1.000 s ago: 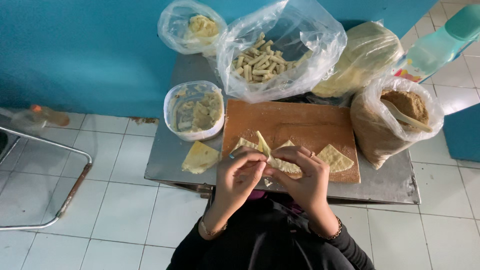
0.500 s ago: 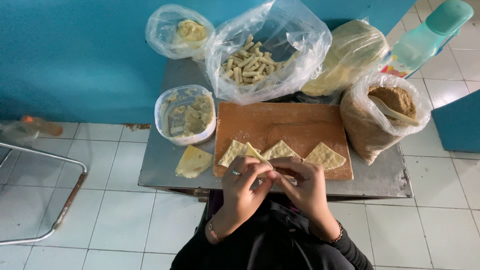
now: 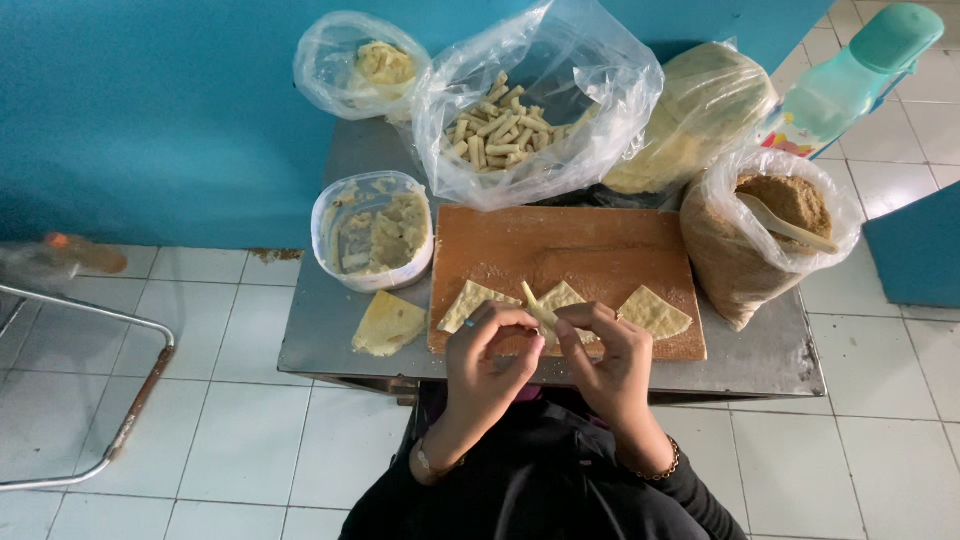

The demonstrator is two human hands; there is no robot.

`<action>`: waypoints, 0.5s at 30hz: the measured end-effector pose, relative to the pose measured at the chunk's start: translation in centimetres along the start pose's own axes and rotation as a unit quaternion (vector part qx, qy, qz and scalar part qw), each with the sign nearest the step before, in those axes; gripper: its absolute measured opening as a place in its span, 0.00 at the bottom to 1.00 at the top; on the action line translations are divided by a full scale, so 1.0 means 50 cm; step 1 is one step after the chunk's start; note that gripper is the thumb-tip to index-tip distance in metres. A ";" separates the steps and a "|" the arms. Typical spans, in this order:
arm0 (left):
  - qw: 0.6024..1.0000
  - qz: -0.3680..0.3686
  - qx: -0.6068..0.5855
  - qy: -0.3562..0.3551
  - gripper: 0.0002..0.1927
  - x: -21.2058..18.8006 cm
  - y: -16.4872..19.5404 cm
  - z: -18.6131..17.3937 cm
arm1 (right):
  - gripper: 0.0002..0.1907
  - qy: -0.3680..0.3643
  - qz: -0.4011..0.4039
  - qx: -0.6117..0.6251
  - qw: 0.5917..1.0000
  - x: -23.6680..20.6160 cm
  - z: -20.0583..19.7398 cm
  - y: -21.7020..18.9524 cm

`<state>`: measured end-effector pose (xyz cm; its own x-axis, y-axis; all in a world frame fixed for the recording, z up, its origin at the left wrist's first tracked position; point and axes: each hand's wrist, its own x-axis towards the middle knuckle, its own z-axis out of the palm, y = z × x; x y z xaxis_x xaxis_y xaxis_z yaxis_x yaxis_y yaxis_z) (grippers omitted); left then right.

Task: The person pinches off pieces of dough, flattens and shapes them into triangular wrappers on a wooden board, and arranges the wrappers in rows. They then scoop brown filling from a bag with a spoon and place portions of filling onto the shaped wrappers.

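While you're pinching thin dough wrapper (image 3: 541, 312) between left hand (image 3: 492, 362) and right hand (image 3: 606, 362), both closed on it above near edge of wooden board (image 3: 570, 245), wrapper is risking tearing from tight pinch; elbows nudging metal surface (image 3: 330, 330) could tip crumb bag (image 3: 765, 235).

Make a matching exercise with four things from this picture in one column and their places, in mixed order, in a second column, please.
Things:
1. green bottle
2. round tub of filling
3. spoon
4. pale wrapper

Places:
A. left of the wooden board, on the metal table
B. inside the bag of brown crumbs
C. top right, beyond the table's far corner
D. between the fingertips of the left hand and right hand

Pairs: 1-C, 2-A, 3-B, 4-D
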<state>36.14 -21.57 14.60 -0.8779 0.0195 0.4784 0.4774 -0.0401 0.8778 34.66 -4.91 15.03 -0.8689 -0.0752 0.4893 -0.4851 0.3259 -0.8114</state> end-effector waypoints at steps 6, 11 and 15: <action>0.979 -0.150 -0.132 0.050 0.12 -0.009 -0.041 0.009 | 0.05 -0.013 -0.054 -0.046 0.997 -0.011 -0.002 0.015; 0.948 -0.158 -0.271 0.051 0.11 -0.017 -0.069 0.002 | 0.08 -0.010 0.173 0.329 0.928 -0.033 0.006 0.093; 0.930 -0.139 -0.329 0.083 0.11 -0.018 -0.090 -0.001 | 0.11 0.007 0.218 0.612 0.760 -0.024 0.000 0.155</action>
<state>34.80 -21.44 10.20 -0.9837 -0.0314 0.1771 0.1534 -0.6604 0.7351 31.94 -2.28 8.16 -0.9763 -0.1993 0.0849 0.1137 -0.8050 -0.5823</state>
